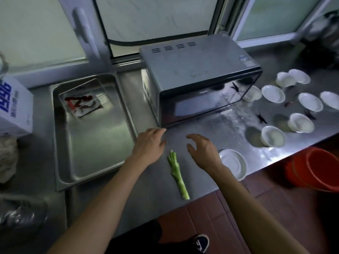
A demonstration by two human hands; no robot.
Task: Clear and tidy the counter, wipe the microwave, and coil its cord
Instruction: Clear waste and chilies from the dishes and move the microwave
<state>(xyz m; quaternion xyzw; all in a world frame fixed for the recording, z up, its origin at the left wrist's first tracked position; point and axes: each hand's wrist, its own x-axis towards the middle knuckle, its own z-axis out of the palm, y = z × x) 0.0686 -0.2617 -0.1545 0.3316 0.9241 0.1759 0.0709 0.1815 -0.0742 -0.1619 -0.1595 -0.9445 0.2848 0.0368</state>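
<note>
Head view: left hand (149, 143) and right hand (202, 149) hover apart over the counter (211, 129), fingers loose, holding nothing. Likely step: clear the green stalk (177, 174); pinch mid-stem, lift cleanly. It lies at 6 o'clock between both hands; microwave (198, 70) at 12.

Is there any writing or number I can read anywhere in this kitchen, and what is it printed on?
"1996": large blue digits on the side of the white box at the far left.
Smaller blue print beside those digits on the box: too blurred to read.
Sticker on the microwave top, back right corner: too small and blurred to read.
Nothing else carries readable text.
</note>
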